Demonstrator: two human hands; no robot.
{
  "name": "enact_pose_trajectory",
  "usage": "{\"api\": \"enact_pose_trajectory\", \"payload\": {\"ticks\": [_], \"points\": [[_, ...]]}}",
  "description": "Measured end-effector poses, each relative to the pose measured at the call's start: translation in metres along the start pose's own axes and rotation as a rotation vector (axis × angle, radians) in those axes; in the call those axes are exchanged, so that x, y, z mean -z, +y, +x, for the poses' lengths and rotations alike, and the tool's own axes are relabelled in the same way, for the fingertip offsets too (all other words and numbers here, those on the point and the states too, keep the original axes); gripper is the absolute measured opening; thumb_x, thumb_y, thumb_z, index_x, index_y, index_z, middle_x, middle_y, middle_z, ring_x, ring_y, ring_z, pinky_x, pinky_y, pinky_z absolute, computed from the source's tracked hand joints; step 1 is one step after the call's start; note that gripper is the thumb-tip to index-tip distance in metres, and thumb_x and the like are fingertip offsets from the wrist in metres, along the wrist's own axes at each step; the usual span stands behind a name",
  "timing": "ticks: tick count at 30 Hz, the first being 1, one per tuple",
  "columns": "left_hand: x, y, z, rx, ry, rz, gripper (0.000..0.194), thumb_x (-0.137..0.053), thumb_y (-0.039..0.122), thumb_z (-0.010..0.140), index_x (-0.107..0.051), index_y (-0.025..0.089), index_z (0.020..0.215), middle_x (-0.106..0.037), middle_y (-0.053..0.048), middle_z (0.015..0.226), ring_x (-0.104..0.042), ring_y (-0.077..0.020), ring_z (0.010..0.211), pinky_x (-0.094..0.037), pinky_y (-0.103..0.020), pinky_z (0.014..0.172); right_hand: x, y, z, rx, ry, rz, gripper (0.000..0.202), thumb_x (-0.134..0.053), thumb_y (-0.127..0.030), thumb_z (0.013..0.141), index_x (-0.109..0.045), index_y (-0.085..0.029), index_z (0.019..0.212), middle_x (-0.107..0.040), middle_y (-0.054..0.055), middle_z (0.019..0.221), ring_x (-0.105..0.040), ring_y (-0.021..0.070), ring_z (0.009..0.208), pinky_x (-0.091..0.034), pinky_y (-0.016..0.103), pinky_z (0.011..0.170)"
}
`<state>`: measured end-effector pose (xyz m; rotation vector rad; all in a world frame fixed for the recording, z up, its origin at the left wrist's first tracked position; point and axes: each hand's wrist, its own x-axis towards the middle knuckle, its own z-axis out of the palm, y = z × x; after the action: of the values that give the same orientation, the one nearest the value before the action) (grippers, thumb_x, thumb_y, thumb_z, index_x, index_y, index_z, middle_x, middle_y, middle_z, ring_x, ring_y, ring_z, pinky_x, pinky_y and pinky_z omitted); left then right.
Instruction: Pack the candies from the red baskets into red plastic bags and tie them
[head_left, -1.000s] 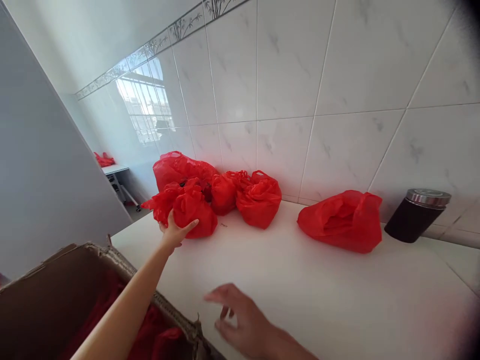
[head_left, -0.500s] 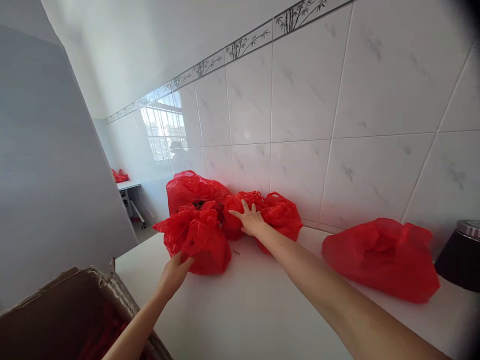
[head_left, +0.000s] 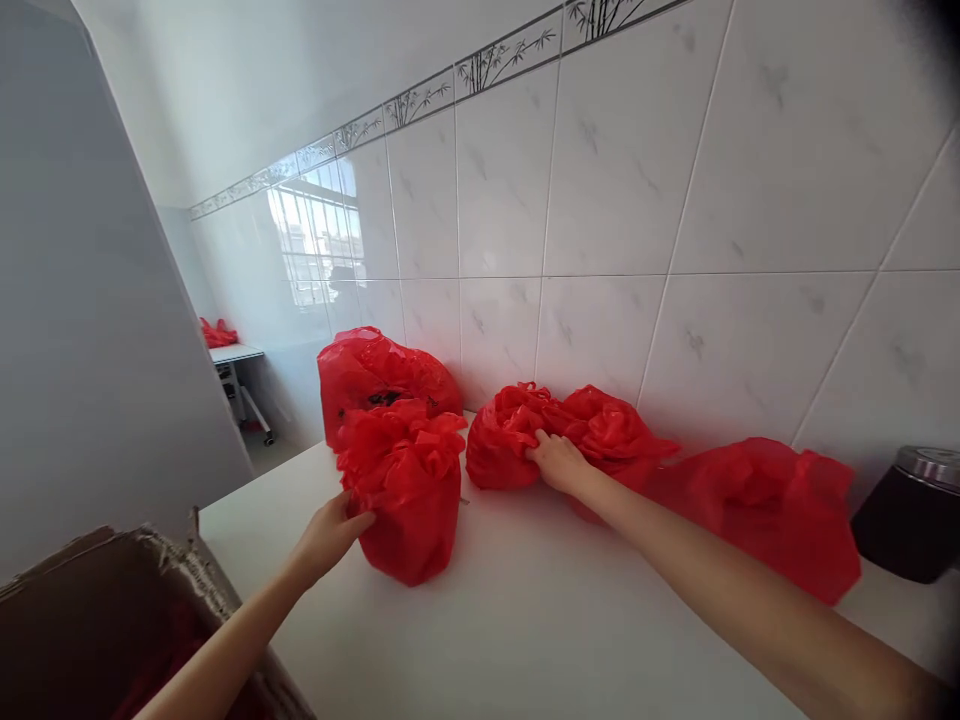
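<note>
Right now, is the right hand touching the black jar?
No, the right hand is at a red bag, away from the black jar.

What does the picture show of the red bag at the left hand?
The red bag looks thin and slightly sheer, plastic or light fabric. Its top is bunched in ruffled folds above a fuller, creased body; the contents cannot be made out. It sits on the white tabletop, in front of another red bag, with the left hand touching its side.

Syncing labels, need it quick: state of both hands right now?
Left hand: fingers on the front red bag; closed or not, can't tell.
Right hand: fingers curled at the middle red bag; grip can't be confirmed.
</note>
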<state>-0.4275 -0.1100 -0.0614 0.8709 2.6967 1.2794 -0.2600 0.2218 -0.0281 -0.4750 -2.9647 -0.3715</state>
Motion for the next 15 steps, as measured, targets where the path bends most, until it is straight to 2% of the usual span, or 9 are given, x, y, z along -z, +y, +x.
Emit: {"api": "enact_pose_trajectory", "payload": {"ticks": [2,5,10,12,15], "points": [[-0.010,0.015,0.016,-0.055,0.003,0.028,0.011,-0.055,0.030,0.065,-0.058,0.020,0.067,-0.064,0.000,0.066,-0.060,-0.0214,0.066,-0.044,-0.029,0.058,0.002,0.013,-0.020,-0.028,0.015,-0.010,0.037,-0.040,-0.007,0.086,-0.069,-0.020,0.105,-0.053,0.014,0.108,-0.059,0.0246,0.091,-0.044,0.037,0.077],[-0.030,0.040,0.053,-0.123,0.060,0.064,0.009,-0.058,0.025,0.063,-0.059,0.020,0.070,-0.063,0.000,0.067,-0.061,-0.0220,0.069,-0.044,-0.029,0.062,0.005,0.025,-0.046,-0.089,0.046,-0.012,0.036,-0.039,-0.006,0.085,-0.070,-0.018,0.099,-0.054,0.014,0.105,-0.058,0.0243,0.087,-0.043,0.037,0.075],[-0.075,0.079,0.125,-0.093,0.335,0.084,0.019,-0.050,0.030,0.074,-0.056,0.018,0.087,-0.062,-0.011,0.083,-0.061,-0.0322,0.088,-0.046,-0.042,0.078,0.007,0.033,-0.073,-0.176,0.093,0.020,0.036,-0.040,-0.008,0.085,-0.070,-0.020,0.100,-0.056,0.014,0.104,-0.058,0.0229,0.086,-0.044,0.037,0.076],[-0.095,0.090,0.142,-0.123,0.382,0.074,0.024,-0.050,0.031,0.076,-0.055,0.015,0.093,-0.061,-0.014,0.091,-0.059,-0.0345,0.095,-0.045,-0.046,0.084,0.007,0.032,-0.080,-0.204,0.116,0.038,0.035,-0.041,-0.010,0.087,-0.070,-0.022,0.102,-0.056,0.013,0.108,-0.058,0.0234,0.089,-0.044,0.038,0.079],[-0.123,0.099,0.151,-0.243,0.353,0.050,0.031,-0.057,0.024,0.070,-0.057,0.013,0.099,-0.057,-0.019,0.111,-0.054,-0.0344,0.111,-0.042,-0.045,0.094,0.009,0.023,-0.092,-0.239,0.154,0.060,0.034,-0.044,-0.014,0.088,-0.070,-0.026,0.106,-0.053,0.012,0.121,-0.054,0.0256,0.103,-0.042,0.040,0.088]]}}
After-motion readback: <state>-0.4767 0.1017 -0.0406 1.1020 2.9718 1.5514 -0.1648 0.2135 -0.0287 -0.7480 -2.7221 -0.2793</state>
